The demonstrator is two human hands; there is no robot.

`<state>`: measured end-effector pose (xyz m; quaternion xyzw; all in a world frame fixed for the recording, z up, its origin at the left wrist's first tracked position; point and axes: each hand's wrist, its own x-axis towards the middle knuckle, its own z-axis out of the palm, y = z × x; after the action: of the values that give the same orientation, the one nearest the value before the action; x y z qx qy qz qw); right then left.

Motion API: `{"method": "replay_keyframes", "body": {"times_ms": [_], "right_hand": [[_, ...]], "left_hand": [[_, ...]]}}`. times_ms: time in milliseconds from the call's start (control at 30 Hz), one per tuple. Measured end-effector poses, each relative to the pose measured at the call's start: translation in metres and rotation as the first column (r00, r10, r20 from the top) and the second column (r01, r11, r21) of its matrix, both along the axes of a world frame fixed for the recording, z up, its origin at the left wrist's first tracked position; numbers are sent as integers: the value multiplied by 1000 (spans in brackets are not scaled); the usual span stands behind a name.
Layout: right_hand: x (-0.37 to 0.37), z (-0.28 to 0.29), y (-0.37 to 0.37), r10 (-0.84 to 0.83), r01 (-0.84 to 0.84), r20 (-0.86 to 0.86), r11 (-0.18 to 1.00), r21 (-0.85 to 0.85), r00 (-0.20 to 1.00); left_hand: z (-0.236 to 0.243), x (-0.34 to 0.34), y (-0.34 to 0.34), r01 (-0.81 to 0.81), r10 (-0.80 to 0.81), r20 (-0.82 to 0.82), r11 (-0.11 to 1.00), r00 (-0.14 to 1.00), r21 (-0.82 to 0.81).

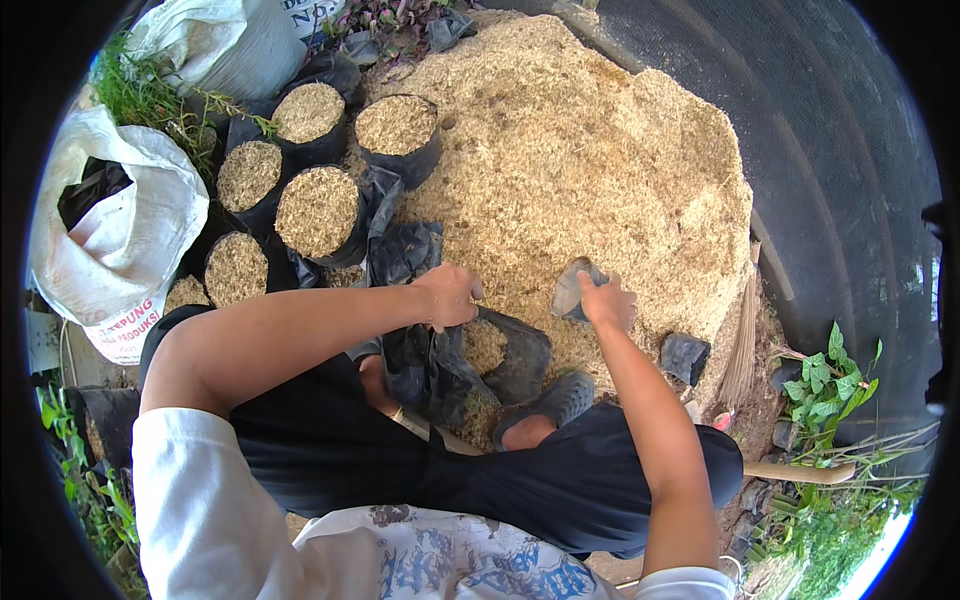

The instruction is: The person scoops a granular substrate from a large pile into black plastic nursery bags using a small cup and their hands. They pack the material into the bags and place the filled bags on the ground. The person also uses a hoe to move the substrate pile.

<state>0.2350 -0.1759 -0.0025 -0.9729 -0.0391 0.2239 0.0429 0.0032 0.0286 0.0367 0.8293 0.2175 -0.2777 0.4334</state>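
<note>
My left hand (448, 296) is closed, its fingers curled at the upper rim of a black plastic grow bag (522, 360). Pale sawdust-like material (484, 345) shows inside that bag, which stands between my feet. My right hand (610, 302) grips a small scoop-like cup (568, 287), dark outside and greyish within, tilted just over the big heap of sawdust (600, 180). Crumpled black plastic bags (400, 255) lie beside my left hand, partly covered by my forearm.
Several filled black grow bags (318, 212) stand at the left. White woven sacks (120, 215) are beyond them. A small dark pot (685, 358) lies at the heap's right edge, near a bundle of thin sticks (742, 345). Black sheeting (830, 150) rises at the right.
</note>
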Motion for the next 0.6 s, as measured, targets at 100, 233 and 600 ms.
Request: {"method": "replay_keyframes", "body": {"times_ms": [100,233,600], "right_hand": [[-15,-22,20,-74,75,-27,996,50,997],[-6,-51,52,-78,115,-140,953,280,987],[2,-58,119,-130,288,-387,878,382,913]], "left_hand": [[-4,2,-4,72,-70,66,997,995,-23],[-13,-4,-8,90,-88,59,996,994,-26],[-11,-11,-7,101,-99,76,995,992,-15]]}}
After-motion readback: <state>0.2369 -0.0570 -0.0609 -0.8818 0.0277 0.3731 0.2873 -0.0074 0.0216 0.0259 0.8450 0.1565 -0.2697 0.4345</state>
